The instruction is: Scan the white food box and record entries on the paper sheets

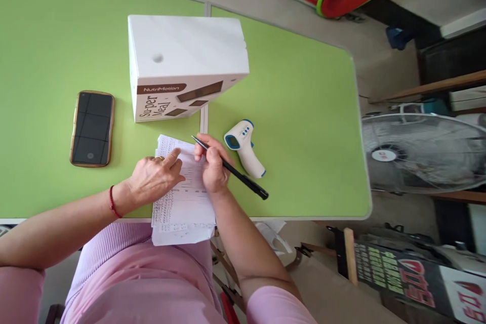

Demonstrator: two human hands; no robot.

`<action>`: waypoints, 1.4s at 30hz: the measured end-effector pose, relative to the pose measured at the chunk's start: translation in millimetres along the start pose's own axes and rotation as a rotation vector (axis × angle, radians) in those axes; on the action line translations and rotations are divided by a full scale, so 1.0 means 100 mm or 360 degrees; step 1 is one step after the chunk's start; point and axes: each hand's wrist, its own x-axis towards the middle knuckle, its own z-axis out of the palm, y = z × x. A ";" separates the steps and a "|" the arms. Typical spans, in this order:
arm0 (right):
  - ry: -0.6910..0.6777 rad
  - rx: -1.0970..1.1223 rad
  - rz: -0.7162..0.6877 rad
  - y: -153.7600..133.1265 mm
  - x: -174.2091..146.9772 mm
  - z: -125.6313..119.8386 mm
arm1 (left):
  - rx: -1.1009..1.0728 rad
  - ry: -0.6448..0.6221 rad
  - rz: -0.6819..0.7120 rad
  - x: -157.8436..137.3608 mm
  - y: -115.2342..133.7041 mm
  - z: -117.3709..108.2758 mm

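Green table (304,101), papers (190,208), right hand (215,168) holding pen (246,180)

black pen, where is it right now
In the head view, the black pen is in the right hand, its tip left of the white thermometer and blunt end just below it.

The green tabletop (304,121) carries a NutriMotion Super Meal box (186,50), a brown-cased smartphone (92,129), an infrared thermometer (246,153) and handwritten sheets (190,212) overhanging its near edge.
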 end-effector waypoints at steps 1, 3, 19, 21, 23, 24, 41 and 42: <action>-0.0016 -0.0044 0.0025 0.01 -0.02 0.00 | -0.0035 -0.0044 -0.0035 0.00 0.01 -0.01; -0.0024 -0.0176 0.0071 0.02 -0.05 0.01 | -0.0107 -0.0088 -0.0094 0.00 0.02 -0.02; -0.0024 -0.0627 -0.0049 -0.01 0.00 0.08 | 0.0041 0.0012 -0.0017 0.00 0.02 -0.02; -0.0045 -0.0622 -0.0037 -0.01 0.00 0.09 | 0.0064 0.0052 -0.0012 0.00 0.03 -0.03; -0.0059 -0.0636 -0.0018 -0.01 0.00 0.09 | 0.0067 0.0076 -0.0015 0.00 0.03 -0.03; -0.0062 -0.0647 -0.0011 -0.01 0.00 0.10 | 0.0070 0.0081 -0.0017 0.00 0.03 -0.03; -0.0021 -0.0848 -0.0398 0.08 -0.02 0.09 | 0.0103 -0.0123 -0.0002 0.02 0.04 -0.08; -0.0015 -0.0858 -0.0411 0.08 -0.02 0.09 | 0.0101 -0.0129 -0.0001 0.02 0.04 -0.09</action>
